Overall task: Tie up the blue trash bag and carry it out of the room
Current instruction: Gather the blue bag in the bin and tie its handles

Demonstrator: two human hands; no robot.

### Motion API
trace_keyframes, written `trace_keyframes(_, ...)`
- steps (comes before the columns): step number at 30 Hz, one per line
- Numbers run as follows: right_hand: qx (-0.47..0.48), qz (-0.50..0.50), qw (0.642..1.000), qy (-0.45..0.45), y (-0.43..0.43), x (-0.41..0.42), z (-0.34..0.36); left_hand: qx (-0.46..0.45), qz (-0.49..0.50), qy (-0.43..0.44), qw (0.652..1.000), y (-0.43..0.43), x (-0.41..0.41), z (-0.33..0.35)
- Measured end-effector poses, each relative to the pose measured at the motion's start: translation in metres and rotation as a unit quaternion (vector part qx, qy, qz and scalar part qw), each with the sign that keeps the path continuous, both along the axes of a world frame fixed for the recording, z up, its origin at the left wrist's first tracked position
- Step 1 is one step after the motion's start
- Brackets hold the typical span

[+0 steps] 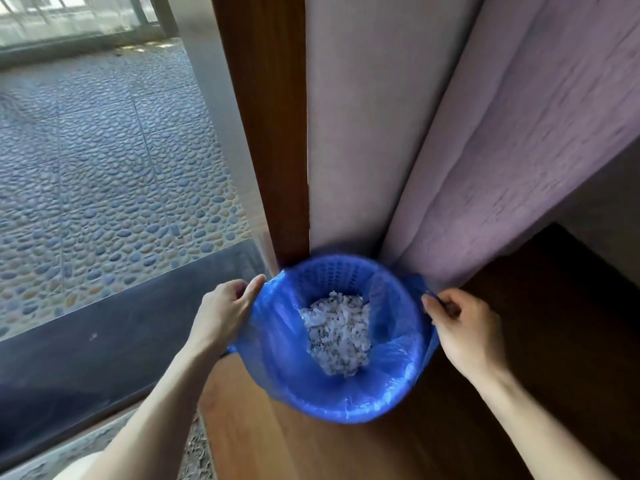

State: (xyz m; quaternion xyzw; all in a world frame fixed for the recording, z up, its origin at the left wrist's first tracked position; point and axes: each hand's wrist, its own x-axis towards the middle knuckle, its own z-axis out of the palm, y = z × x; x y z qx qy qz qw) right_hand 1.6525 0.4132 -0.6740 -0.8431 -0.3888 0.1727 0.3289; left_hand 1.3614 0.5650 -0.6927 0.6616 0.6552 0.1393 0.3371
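A blue trash bag lines a blue perforated plastic basket that stands on the wooden floor in a corner. Crumpled white paper scraps lie at the bottom of the bag. The bag's edge is folded over the basket rim on the near side and peeled inward at the far side, where bare basket wall shows. My left hand pinches the bag's edge at the left rim. At the right rim, my right hand grips the bag's edge.
Purple curtains hang right behind the basket. A brown wooden door frame stands to the left of them, with a glass pane and dark sill. Beyond the glass lies a pebble-tiled balcony floor.
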Motion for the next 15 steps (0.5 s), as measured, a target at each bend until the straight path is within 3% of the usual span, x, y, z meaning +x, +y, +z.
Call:
trace_keyframes(3,0.051,-0.024,0.994,0.092,0.010,-0.006,0.001,0.066,0.005,0.004,0.998,0.000,0.003,0.015)
trace_keyframes(5,0.070,-0.032,0.985,0.156,0.016,-0.008,-0.003,0.061,-0.003,0.016,0.998,0.001,0.003,0.027)
trace_keyframes(8,0.054,-0.012,0.982,0.179,0.021,-0.007,-0.007,0.034,-0.052,0.119,0.991,0.003,-0.002,0.032)
trace_keyframes(10,0.070,-0.007,0.981,0.178,0.024,-0.003,-0.010,0.030,-0.065,0.142,0.987,0.006,-0.005,0.030)
trace_keyframes(12,0.095,-0.013,0.977,0.190,0.027,-0.001,-0.011,0.035,-0.067,0.088,0.993,0.005,-0.001,0.032)
trace_keyframes(15,0.142,-0.023,0.957,0.251,0.033,-0.005,-0.007,0.059,-0.047,-0.059,0.995,0.002,0.014,0.038)
